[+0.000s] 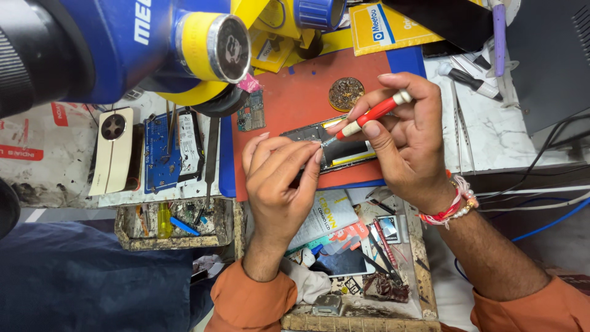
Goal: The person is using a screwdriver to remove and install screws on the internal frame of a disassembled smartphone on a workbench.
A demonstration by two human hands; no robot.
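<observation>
On the red mat (295, 98), the opened phone (344, 150) lay left to right. My right hand (412, 147) gripped the red screwdriver (369, 117), its tip at the phone's left end, where my left hand (279, 178) had its fingers (307, 154) pinched.

This is a phone repair workshop. A blue and yellow microscope (153, 43) hangs over a red work mat (295, 92) on which an opened phone (335, 144) lies. Bare circuit boards (163, 150), tweezers (212, 154) and screwdrivers (470, 80) crowd the stained bench, a brass wool tip cleaner (346, 93) sits at the mat's edge, and grimy trays (178, 240) below hold small tools and parts
</observation>
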